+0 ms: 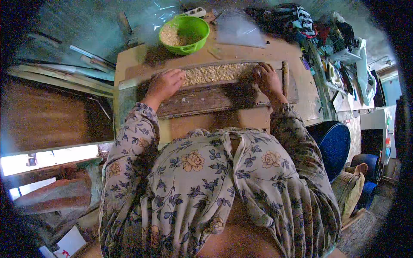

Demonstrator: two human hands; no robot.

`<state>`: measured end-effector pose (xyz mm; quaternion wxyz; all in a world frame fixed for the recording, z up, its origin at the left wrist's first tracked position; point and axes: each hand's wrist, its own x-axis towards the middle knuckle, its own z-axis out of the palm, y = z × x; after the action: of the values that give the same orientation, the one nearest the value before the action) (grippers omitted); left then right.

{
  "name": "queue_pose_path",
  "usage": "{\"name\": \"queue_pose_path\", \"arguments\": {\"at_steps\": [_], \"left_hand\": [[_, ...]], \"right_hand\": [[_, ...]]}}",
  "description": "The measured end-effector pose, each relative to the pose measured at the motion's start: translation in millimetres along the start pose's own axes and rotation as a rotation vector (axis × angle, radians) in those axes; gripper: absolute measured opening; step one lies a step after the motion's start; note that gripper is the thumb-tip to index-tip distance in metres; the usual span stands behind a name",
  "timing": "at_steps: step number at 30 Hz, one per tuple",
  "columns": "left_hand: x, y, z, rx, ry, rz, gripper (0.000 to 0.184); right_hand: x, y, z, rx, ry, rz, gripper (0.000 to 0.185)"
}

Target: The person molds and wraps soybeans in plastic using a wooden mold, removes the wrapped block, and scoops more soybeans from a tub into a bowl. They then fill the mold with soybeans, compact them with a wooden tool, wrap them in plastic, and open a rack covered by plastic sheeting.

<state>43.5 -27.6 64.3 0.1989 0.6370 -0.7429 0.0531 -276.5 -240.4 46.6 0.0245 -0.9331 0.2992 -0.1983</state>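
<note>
A long strip of pale puffed grain or nut pieces (217,74) fills a narrow wooden frame (206,101) on the table. My left hand (167,85) rests at the strip's left end, palm down with its fingers stretched over the pieces. At the right end, my right hand (267,81) touches the strip with bent fingers, its fingertips partly in shadow. Neither hand visibly grips anything. Beyond the frame stands a green plastic basin (193,41) with more of the pale pieces heaped on its left side.
The frame lies on a light wooden table (142,60). Clear plastic sheeting (241,32) and a white power strip (195,12) are at the far side. Wooden slats (64,77) lean at left. A dark blue round container (333,148) stands at right, near clutter.
</note>
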Motion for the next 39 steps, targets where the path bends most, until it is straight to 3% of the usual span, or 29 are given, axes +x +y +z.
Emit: {"name": "queue_pose_path", "arguments": {"at_steps": [3,10,12,15,21,23,26,28,30,33,34,37,39], "left_hand": [[4,3,-4,0.018,0.015,-0.018,0.031],[6,-2,1,0.086,0.04,-0.044,0.023],[4,-8,4,0.119,0.057,-0.025,0.021],[-7,-15,-5,0.133,0.055,-0.015,0.018],[-25,-24,-14,0.181,0.08,-0.005,0.016],[-28,-26,-16,0.224,0.053,-0.014,0.016],[-34,-29,-16,0.107,0.101,0.053,0.015],[-37,-33,-15,0.08,0.03,0.016,0.017],[-36,-37,-15,0.06,0.013,0.056,0.018],[-24,-30,-27,0.034,-0.069,0.105,0.021],[-16,-23,-35,0.026,-0.137,0.114,0.022],[30,13,-17,0.015,-0.014,0.08,0.027],[62,33,18,0.008,0.063,0.09,0.035]], "right_hand": [[-2,12,13,0.028,0.042,-0.006,0.03],[-5,23,16,-0.017,0.089,0.022,0.022],[-2,26,15,0.124,-0.008,0.225,0.022],[-2,23,12,0.066,-0.034,0.283,0.022],[-3,49,40,-0.018,-0.011,0.181,0.019],[0,30,18,-0.067,-0.019,0.143,0.018],[1,40,32,-0.142,-0.046,0.118,0.017],[0,39,30,-0.168,-0.064,0.142,0.017],[-3,36,25,0.099,0.056,0.174,0.02],[-2,34,27,0.088,-0.025,0.326,0.022],[-1,34,23,0.088,-0.011,0.253,0.019],[1,12,4,0.143,0.018,0.384,0.018],[-2,17,4,0.183,0.054,0.295,0.018]]}}
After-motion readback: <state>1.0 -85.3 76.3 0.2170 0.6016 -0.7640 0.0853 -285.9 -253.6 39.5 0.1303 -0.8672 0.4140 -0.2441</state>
